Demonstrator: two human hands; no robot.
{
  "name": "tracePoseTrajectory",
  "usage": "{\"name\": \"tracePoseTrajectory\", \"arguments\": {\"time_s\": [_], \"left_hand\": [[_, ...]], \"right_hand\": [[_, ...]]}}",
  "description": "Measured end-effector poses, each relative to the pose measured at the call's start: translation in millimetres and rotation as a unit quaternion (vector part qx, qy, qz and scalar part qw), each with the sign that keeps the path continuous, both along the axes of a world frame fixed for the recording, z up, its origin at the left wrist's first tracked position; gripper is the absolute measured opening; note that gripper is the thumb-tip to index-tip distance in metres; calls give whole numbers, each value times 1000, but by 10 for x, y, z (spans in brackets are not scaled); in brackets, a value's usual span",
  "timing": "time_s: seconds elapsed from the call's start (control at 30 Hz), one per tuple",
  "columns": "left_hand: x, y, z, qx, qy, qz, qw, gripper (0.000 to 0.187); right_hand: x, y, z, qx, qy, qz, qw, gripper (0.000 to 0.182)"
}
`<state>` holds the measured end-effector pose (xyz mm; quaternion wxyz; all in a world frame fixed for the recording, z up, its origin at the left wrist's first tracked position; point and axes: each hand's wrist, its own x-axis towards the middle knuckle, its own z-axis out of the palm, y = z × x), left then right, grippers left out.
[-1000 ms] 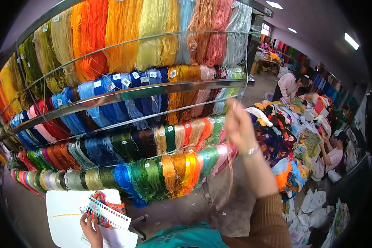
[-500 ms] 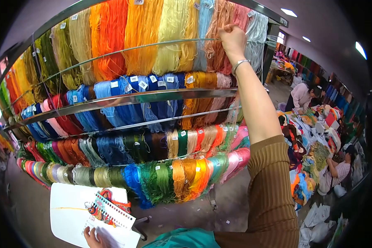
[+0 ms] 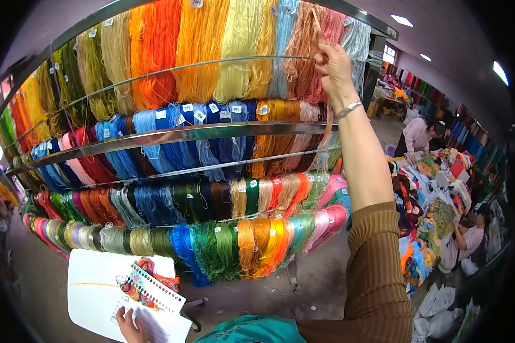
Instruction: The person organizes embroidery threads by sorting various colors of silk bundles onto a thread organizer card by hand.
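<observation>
Peach thread (image 3: 318, 28) is up by the top row of the rack (image 3: 183, 134), pinched btwn thumb & fingers of the R hand (image 3: 334, 66), w/ brown & pink hanks (image 3: 301, 63) behind it. L hand (image 3: 130, 327), open w/ fingers bent, rests on papers (image 3: 160, 324) atop the white table (image 3: 91, 291), near a holed card (image 3: 159, 287) w/ coloured bits of thread (image 3: 133, 292) beside it
</observation>
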<state>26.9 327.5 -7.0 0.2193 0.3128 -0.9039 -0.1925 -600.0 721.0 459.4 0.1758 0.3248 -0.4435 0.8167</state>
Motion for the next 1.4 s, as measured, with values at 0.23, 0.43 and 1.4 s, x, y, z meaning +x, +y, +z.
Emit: {"name": "tracePoseTrajectory", "arguments": {"time_s": [0.23, 0.43, 1.4], "left_hand": [[-11, 214, 95, 24, -24, 7, 999, 38], [-81, 505, 395, 2, 16, -11, 1000, 33], [-140, 1558, 760, 580, 33, -385, 717, 36]], "right_hand": [[-39, -142, -94, 65, 21, -74, 995, 18], [1027, -261, -812, 292, 296, -362, 834, 13], [5236, -501, -3385, 319, -440, 432, 720, 35]]}}
